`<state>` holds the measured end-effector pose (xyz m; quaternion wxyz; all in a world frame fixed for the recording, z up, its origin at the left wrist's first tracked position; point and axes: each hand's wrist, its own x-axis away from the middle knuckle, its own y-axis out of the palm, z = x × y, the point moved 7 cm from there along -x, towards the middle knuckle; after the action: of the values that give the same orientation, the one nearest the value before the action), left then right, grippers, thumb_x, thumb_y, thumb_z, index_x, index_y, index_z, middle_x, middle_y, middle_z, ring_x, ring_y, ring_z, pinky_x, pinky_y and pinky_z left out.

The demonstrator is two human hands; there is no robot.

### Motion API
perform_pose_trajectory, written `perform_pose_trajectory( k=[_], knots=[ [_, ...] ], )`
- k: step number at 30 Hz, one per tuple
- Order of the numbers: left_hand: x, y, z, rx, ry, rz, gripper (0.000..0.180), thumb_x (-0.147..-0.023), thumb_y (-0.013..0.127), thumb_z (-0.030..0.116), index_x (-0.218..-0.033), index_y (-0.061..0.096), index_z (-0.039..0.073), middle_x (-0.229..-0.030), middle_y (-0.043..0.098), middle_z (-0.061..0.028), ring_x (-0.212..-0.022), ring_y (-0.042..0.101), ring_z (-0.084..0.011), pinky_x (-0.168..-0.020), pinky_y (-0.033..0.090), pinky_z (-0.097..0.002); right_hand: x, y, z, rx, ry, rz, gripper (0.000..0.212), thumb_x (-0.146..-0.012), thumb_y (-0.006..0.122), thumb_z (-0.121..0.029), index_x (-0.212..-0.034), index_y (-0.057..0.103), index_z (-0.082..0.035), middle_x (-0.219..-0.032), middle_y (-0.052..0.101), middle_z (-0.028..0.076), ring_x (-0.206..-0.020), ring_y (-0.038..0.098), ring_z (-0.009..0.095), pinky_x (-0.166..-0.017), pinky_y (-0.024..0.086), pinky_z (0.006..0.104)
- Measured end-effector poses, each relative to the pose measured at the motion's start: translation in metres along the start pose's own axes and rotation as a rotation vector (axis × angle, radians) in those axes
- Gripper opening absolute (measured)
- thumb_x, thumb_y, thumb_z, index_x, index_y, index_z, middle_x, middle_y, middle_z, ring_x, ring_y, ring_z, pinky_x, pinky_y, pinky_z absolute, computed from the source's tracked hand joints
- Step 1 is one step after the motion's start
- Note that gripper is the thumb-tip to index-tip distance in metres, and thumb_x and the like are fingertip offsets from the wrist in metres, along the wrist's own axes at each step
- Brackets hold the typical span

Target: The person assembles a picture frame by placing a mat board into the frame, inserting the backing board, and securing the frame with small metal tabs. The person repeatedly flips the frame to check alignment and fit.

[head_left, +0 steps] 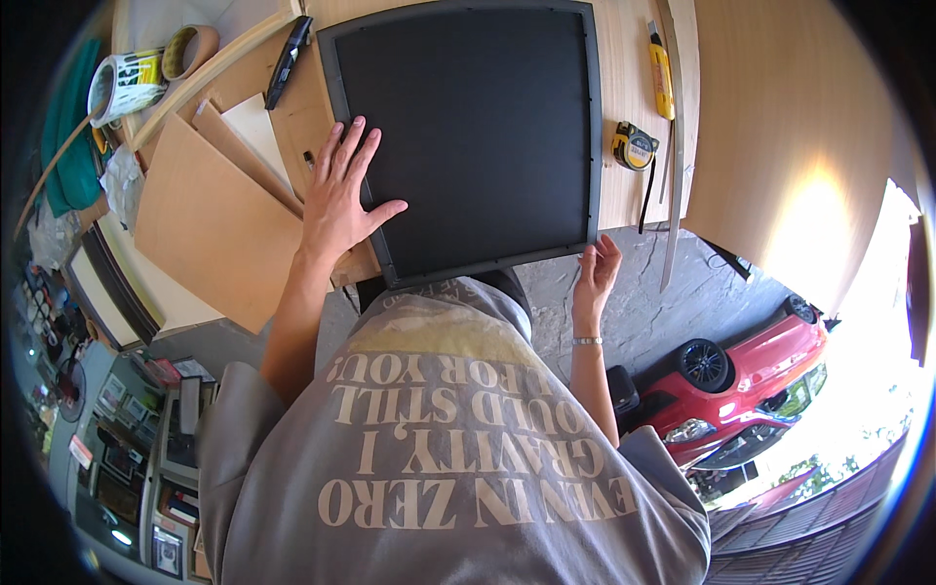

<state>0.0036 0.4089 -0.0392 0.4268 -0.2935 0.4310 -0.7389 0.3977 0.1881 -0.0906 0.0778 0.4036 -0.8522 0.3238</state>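
The black picture frame [473, 141] seemed light, stiff, best held by opposite rails [596, 127]; left hand [339, 200] lay spread, unclenched; whether right hand [595, 278] grasped anything was unclear

Head view | I see left hand [341, 200] spread over left edge of black framed panel [478, 146] | right hand [597, 283] by near-right corner | tape measure [634, 146] beside right edge
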Motion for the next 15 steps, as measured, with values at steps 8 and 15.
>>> perform_pose_trajectory(
  k=[8, 15],
  knots=[
    [-0.014, 0.001, 0.006, 0.02, 0.035, -0.004, 0.106, -0.075, 0.081, 0.062, -0.157, 0.04, 0.009, -0.164, 0.035, -0.0152, -0.15, 0.03, -0.0461, -0.121, 0.029, -0.0563, -0.018, 0.008, -0.01, -0.156, 0.034, -0.049, 0.028, -0.102, 0.069, -0.02, -0.121, 0.055, -0.003, -0.105, 0.058, 0.0, -0.087, 0.055, 0.006, -0.073, 0.051, 0.0234],
    [-0.018, 0.014, -0.001, -0.003, 0.057, 0.025, 0.103, -0.078, 0.076, 0.068, -0.157, 0.041, 0.009, -0.164, 0.036, -0.0159, -0.149, 0.032, -0.0466, -0.121, 0.032, -0.0564, -0.023, 0.012, -0.015, -0.168, 0.191, -0.08, 0.03, -0.102, 0.07, -0.023, -0.119, 0.058, -0.001, -0.098, 0.062, 0.002, -0.084, 0.058, 0.007, -0.072, 0.053, 0.0249]
  ],
)
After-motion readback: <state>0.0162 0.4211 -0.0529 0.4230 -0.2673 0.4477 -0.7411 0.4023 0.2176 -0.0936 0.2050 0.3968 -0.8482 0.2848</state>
